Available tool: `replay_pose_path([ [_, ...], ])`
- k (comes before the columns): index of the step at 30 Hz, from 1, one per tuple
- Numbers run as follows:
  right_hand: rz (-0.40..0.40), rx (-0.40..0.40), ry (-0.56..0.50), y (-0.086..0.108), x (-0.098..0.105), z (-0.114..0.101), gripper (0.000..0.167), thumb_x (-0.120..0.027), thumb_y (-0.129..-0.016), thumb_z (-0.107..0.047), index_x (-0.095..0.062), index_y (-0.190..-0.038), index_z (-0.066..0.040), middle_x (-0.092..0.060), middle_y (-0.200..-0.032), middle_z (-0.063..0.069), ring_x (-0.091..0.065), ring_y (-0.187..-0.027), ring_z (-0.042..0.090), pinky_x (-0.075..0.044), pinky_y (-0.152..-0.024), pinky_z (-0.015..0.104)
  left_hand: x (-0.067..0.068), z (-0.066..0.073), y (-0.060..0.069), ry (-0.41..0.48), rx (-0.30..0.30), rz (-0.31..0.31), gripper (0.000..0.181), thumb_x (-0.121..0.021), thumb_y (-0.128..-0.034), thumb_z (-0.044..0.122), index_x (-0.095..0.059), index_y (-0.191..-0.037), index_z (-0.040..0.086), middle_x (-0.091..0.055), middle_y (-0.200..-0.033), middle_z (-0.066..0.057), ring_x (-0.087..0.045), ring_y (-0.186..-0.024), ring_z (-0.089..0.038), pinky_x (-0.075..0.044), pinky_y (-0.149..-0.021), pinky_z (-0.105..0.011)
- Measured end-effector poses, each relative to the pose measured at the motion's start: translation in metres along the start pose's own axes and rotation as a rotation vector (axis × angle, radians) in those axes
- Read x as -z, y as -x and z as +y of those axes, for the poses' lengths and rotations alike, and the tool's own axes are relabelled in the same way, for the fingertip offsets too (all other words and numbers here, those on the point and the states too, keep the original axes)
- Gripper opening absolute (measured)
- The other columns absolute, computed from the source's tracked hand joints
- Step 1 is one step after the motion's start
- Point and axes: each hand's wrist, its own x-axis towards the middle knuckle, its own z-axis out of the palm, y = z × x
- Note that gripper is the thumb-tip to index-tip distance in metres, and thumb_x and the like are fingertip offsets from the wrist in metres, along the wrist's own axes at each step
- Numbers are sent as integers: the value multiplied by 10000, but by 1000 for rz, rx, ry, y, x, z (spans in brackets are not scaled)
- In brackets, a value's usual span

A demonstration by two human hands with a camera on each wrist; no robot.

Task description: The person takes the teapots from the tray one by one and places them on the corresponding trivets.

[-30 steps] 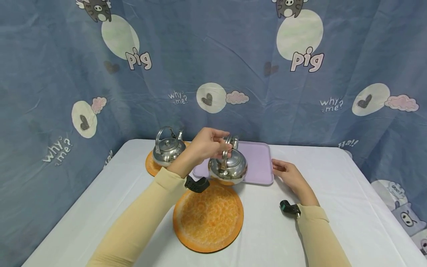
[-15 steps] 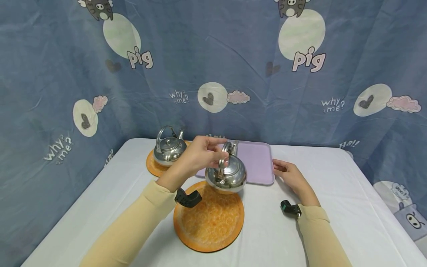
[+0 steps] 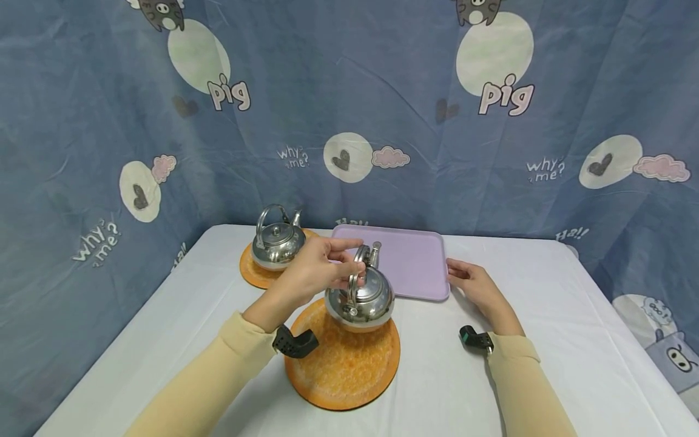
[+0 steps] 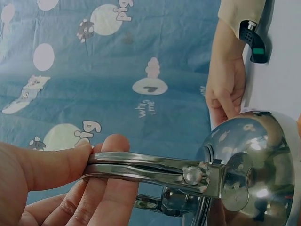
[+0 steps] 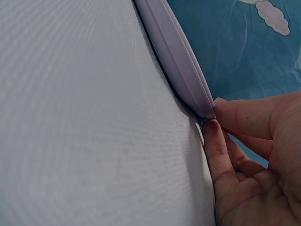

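My left hand grips a shiny steel kettle by its arched handle. The kettle hangs over the far part of a round orange mat; whether its base touches is hard to tell. In the left wrist view, thumb and fingers curl round the handle, with the kettle's body beyond. My right hand is at the right edge of a lilac tray. Up close in the right wrist view, its thumb and a finger pinch the tray's rim.
A second steel kettle stands on another round orange mat at the back left. A white cloth covers the table. Behind it hangs a blue printed curtain.
My left hand has brought the kettle nearer and slightly left, from in front of the lilac tray to over the large orange mat. My right hand stays at the tray's edge.
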Motion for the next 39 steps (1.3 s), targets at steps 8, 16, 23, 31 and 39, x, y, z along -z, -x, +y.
replay_pose_path([
  [8,0,-2,-3,-2,-1,0,534,-582,-1099,-66,-441,-1596,70,-577,-1514,302,-534,-1433,404,-396,-1252,522,1,-9,11,-11,-28,-4,544,-763,-1014,116,-596,-1530,74,-763,-849,-34,-768,-918,-153,-670,-836,-378],
  [16,-5,2,2,0,1,-3,537,-593,-1098,-71,-443,-1593,76,-570,-1528,306,-545,-1423,402,-411,-1239,512,0,-16,27,23,-5,14,592,-765,-1008,104,-560,-1563,97,-780,-842,-36,-802,-955,-198,-668,-896,-428],
  [23,-1,-3,20,1,1,-3,539,-600,-1100,-89,-449,-1593,67,-585,-1515,293,-550,-1423,384,-433,-1218,472,1,-26,39,29,7,34,593,-772,-1002,108,-564,-1557,82,-769,-838,-40,-809,-928,-195,-668,-899,-436],
  [31,1,1,17,2,0,-1,535,-604,-1096,-81,-456,-1587,72,-593,-1495,299,-548,-1411,384,-436,-1200,469,0,-32,49,29,13,68,579,-777,-994,103,-591,-1543,106,-763,-874,-54,-814,-914,-187,-673,-875,-419],
  [39,1,4,16,2,0,-2,541,-614,-1092,-89,-459,-1585,73,-595,-1499,295,-554,-1409,374,-446,-1187,448,-2,-36,56,38,-23,80,598,-785,-980,93,-584,-1542,67,-776,-871,-41,-811,-915,-178,-677,-829,-379],
])
